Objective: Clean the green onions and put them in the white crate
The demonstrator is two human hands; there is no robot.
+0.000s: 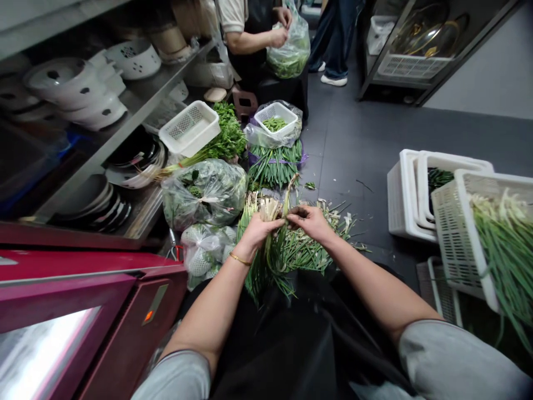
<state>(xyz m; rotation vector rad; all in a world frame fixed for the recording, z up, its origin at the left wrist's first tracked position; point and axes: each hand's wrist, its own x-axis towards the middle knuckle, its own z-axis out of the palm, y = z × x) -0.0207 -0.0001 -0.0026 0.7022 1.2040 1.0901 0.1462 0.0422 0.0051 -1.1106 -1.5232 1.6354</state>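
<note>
My left hand (259, 229) is wrapped round a bunch of green onions (266, 266), pale root ends up and green leaves hanging down over my dark apron. A single stalk (287, 194) stands upright between my two hands, its brownish tip bent to the right. The fingers of my right hand (308, 221) are pinched together at this stalk, close to my left thumb. Trimmed leaves and scraps (310, 253) lie in a pile beneath and to the right of my hands.
Bagged vegetables (206, 191) lie left of my hands, beside a shelf (141, 105) of dishes. Ahead are tied greens (275, 164) and a small white basket (275, 119). A white crate (458, 239) of green onions stands right. Another person's hands (281, 30) hold a bag (291, 53).
</note>
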